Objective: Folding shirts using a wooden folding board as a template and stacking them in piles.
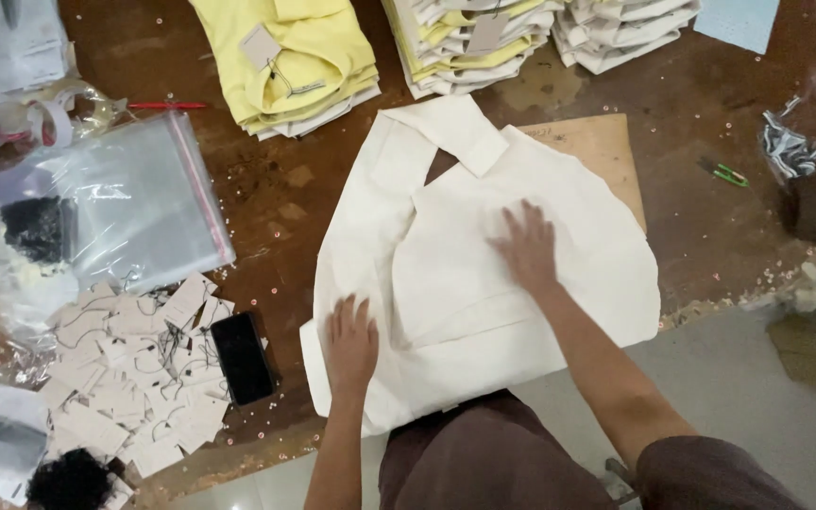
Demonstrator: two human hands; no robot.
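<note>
A cream-white collared shirt (484, 293) lies on a brown wooden table (276, 198), partly folded, its collar toward the far side. My left hand (349, 342) presses flat on the shirt's near-left part, fingers spread. My right hand (526, 247) lies flat on the middle of the shirt, fingers apart. A tan cardboard sheet (597, 146) sticks out from under the shirt at the far right. Neither hand grips anything.
Stacks of folded yellow shirts (295, 61) and white ones (469, 42) sit at the far edge. Left are a clear zip bag (139, 203), a pile of paper tags (134, 378), a black phone (242, 357), tape rolls (11, 118). Green snips (729, 174) lie right.
</note>
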